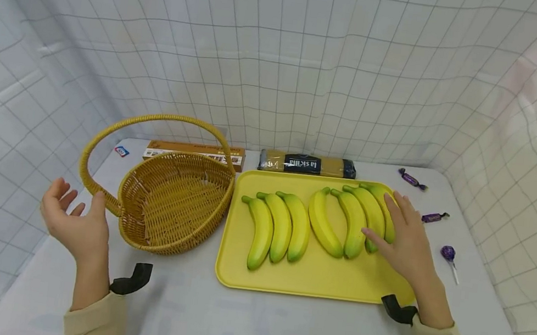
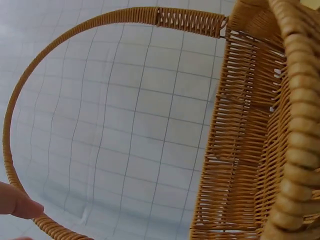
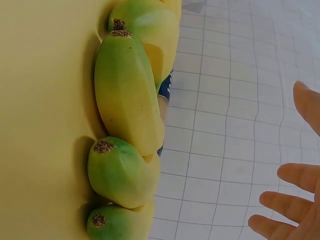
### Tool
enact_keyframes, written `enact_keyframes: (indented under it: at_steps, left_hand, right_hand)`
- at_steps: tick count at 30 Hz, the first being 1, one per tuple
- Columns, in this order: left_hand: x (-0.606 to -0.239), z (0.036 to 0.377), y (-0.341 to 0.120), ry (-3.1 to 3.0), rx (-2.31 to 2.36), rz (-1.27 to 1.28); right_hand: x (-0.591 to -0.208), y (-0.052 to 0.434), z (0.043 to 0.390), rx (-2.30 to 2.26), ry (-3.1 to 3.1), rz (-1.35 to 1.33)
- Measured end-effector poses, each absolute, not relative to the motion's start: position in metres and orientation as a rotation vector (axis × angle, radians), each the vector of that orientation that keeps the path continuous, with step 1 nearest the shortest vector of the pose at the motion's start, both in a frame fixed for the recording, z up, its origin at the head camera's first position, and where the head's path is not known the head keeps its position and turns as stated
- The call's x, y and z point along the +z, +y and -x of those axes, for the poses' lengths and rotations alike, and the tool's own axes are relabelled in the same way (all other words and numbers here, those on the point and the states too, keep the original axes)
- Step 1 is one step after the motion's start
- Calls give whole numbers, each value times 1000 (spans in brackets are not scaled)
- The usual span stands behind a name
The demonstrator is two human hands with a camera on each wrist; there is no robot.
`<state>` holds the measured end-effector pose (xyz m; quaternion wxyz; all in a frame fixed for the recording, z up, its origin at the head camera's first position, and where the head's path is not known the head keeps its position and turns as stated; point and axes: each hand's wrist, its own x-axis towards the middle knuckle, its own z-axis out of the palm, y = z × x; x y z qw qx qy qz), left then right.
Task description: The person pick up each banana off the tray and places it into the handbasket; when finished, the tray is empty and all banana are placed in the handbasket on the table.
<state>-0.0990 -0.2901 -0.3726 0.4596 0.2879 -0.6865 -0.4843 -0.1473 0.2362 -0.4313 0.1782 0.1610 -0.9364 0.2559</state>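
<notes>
A brown wicker basket (image 1: 175, 201) with a tall arched handle (image 2: 95, 20) stands at the left of the table. My left hand (image 1: 75, 220) is beside the handle's near side, with its fingers loosely bent and nothing held. In the left wrist view one fingertip (image 2: 27, 207) overlaps the handle; I cannot tell whether it touches. Several yellow-green bananas (image 1: 261, 233) lie in two groups on a yellow tray (image 1: 315, 280). Over the right group hovers my right hand (image 1: 406, 241), fingers spread, partly covering the rightmost banana (image 1: 377, 191). In the right wrist view the fingers are apart from the bananas (image 3: 127, 95).
Behind the basket lies a flat brown box (image 1: 196, 149), and behind the tray a gold-brown packet (image 1: 307, 164). Two purple-wrapped candies (image 1: 412, 179) and a lollipop (image 1: 448, 254) lie right of the tray. A small blue-and-red wrapped item (image 1: 121, 151) sits at the back left.
</notes>
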Motion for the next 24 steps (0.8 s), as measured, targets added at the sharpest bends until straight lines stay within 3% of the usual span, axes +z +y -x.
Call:
enact_keyframes:
  at_steps: [9,24]
  left_hand:
    - [-377,110,-305,-1425,-1562,-661]
    - [-388,112,-312,-1369,-1625,-652]
  right_hand:
    - [-433,248,158,872,-2569,-316]
    - [-445,267,195,1081,-2698,-83]
